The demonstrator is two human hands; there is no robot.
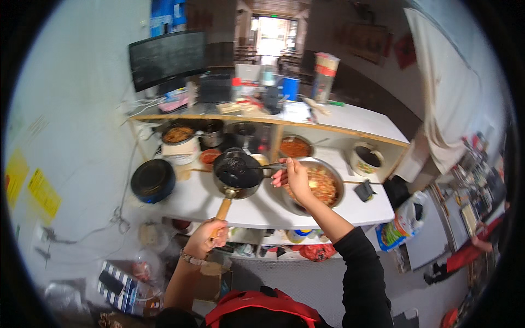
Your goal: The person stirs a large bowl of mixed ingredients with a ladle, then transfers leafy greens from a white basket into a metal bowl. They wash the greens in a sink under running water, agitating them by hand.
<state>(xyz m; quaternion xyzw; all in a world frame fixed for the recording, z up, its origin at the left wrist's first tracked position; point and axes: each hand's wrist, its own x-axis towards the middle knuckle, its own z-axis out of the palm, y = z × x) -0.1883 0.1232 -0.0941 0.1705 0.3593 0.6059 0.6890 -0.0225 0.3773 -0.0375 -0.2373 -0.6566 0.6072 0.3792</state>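
My left hand (pixel 207 236) grips the wooden handle (pixel 224 210) of a small black pan (pixel 236 166). The pan is held up over the white counter (pixel 262 215), above a metal vessel (pixel 246 192) that it largely covers. A thin dark-handled utensil (pixel 268 166) is held in my right hand (pixel 295 179); its far end reaches into the pan, and its tip is hard to make out. Below my right hand and forearm sits a large steel bowl (pixel 341 186) of chopped reddish food (pixel 326 192) with a pale yellow lump in it.
A round dark appliance (pixel 152 180) stands at the counter's left. Behind are a pan of food (pixel 178 134), a red-filled bowl (pixel 210 156), a pot of red food (pixel 294 145) and a pale bucket (pixel 368 159). A raised shelf edge (pixel 246 119) runs across. Someone in red (pixel 463 252) is at right.
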